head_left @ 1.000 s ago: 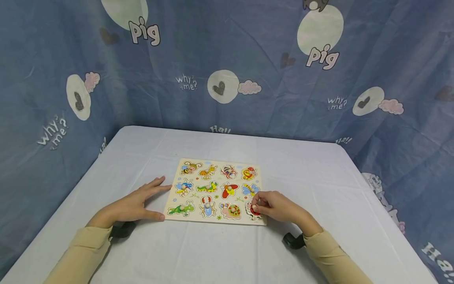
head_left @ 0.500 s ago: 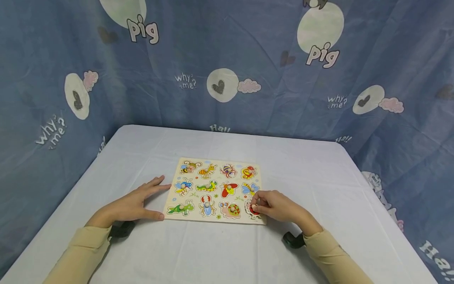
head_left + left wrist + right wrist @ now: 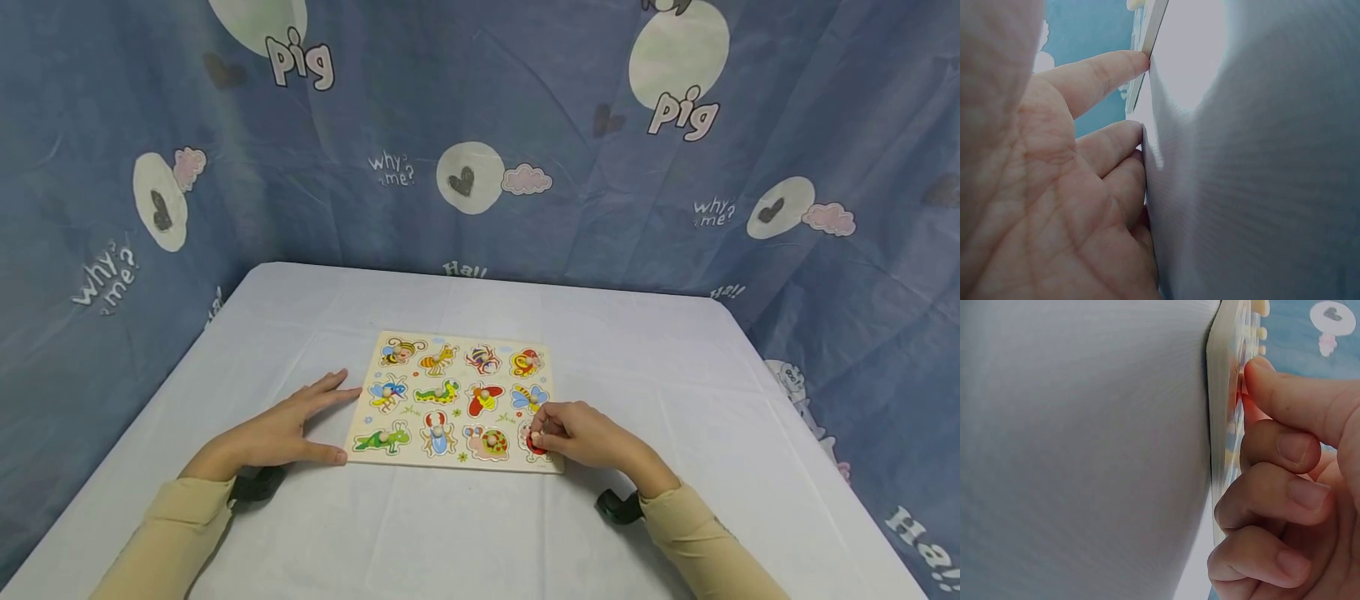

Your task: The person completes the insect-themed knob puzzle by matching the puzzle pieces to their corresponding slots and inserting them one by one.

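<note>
A wooden peg puzzle board (image 3: 463, 343) with colourful insect pieces lies flat on the white table. My left hand (image 3: 277, 429) rests at its left side, fingers spread, with the thumb and index fingertips touching the edge. In the left wrist view the index finger (image 3: 1107, 74) meets the board's edge and the other fingers lie on the cloth. At the near right corner my right hand (image 3: 588, 437) pinches the knob of the ladybug piece (image 3: 533, 452), which sits at its spot on the board. Thumb and fingers partly cover that piece. In the right wrist view the remaining fingers (image 3: 1272, 494) are curled beside the board.
Other knobbed pieces, such as a snail (image 3: 487, 444), a stag beetle (image 3: 437, 435) and a caterpillar (image 3: 437, 393), sit on the board. A white cloth covers the table (image 3: 637, 350). Behind hangs a blue printed curtain (image 3: 525, 100). Dark camera mounts (image 3: 619, 506) are worn at both wrists.
Both hands and the board keep their places; the right hand still pinches the ladybug piece. The whole head view has shifted very slightly upward.
</note>
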A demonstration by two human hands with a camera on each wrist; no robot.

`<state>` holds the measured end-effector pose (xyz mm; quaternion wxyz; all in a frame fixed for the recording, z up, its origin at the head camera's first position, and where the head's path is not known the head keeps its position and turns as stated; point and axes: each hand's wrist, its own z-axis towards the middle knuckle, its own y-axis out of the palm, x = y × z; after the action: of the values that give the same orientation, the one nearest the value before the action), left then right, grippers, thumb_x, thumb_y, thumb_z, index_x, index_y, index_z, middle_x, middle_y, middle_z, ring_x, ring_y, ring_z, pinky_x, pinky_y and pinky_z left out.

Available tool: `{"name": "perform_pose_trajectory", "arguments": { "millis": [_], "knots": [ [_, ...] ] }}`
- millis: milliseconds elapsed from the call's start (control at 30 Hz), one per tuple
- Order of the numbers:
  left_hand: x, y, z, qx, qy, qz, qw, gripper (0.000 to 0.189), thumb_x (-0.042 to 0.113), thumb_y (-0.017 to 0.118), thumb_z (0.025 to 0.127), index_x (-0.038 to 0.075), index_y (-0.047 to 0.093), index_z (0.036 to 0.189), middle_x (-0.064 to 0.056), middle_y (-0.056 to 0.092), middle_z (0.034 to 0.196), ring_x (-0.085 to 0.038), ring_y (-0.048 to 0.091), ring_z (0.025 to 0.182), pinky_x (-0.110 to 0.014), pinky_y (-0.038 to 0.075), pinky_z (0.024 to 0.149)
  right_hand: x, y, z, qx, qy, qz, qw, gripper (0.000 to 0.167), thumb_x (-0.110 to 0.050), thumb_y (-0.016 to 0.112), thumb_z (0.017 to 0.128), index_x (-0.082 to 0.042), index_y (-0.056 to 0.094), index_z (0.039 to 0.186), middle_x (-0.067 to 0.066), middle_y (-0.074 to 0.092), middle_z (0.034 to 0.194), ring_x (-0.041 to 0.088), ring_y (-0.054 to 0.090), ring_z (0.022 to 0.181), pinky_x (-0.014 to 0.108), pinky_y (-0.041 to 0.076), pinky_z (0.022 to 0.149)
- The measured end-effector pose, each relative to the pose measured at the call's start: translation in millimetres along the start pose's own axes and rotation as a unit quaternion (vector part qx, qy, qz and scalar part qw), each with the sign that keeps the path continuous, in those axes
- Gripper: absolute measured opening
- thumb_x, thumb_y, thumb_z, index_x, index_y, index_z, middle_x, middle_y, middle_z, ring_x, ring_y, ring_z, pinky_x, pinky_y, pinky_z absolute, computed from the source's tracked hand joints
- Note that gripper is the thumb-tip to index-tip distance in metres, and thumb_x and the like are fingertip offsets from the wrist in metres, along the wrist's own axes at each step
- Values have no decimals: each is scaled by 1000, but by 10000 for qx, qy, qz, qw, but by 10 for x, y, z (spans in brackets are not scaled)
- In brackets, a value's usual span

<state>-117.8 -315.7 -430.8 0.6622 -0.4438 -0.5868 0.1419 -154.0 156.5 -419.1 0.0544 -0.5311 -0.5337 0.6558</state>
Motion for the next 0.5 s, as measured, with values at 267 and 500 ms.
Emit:
{"name": "perform_pose_trajectory", "arguments": {
  "millis": [267, 500],
  "knots": [
    [4, -7, 0, -6, 6, -3, 10000, 101, 49, 95, 78, 14, 50, 161, -27, 18, 178, -61, 14, 161, -86, 19, 118, 8, -3, 3, 42, 49, 48, 10000, 8, -22, 73, 104, -16, 69, 102, -11, 50, 70, 2, 44, 62, 20, 36, 59],
    [31, -17, -13, -15, 32, 2, 10000, 100, 50, 94, 79, 14, 49, 162, -27, 18, 178, -61, 15, 160, -86, 20, 118, 31, -59, -10, 204, 26, 40, 9998, 11, -27, 75, 103, -17, 69, 103, -9, 51, 70, 3, 45, 62, 21, 37, 58]
  ]
}}
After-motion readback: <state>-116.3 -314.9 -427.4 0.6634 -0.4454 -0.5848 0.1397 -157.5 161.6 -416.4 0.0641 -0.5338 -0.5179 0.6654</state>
